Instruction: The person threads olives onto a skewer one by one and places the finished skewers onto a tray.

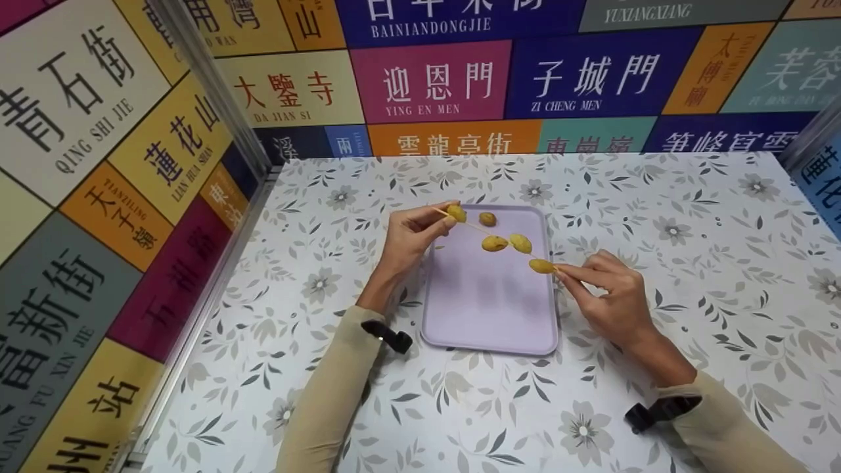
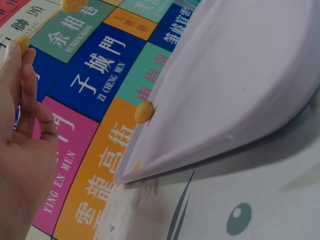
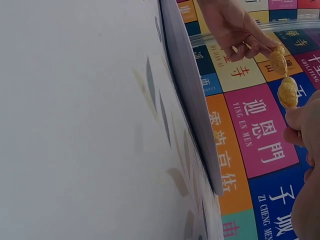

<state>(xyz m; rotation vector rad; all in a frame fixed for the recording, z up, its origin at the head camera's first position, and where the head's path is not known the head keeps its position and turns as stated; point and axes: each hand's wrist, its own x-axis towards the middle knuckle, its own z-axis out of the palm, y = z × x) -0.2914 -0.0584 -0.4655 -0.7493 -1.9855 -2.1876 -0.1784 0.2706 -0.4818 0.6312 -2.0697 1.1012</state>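
A thin wooden skewer (image 1: 476,228) carries several oval, yellow-brown food pieces, whose kind I cannot tell; it slants over a tray. My left hand (image 1: 419,238) pinches the far-left piece (image 1: 457,212), and the stick's tip pokes out past it. Two pieces sit close together midway, one of them the nearer middle piece (image 1: 520,243). At the other end, my right hand (image 1: 608,295) pinches the skewer between thumb and forefinger, right against the end piece (image 3: 288,92). Another oval piece (image 2: 144,112) lies loose on the tray near its far edge.
The lilac tray (image 1: 489,315) lies on a table (image 1: 315,341) with a flower-patterned cover. A tiny yellow scrap (image 2: 137,165) rests inside the tray. Walls with printed sign panels (image 1: 430,82) stand behind and to the left.
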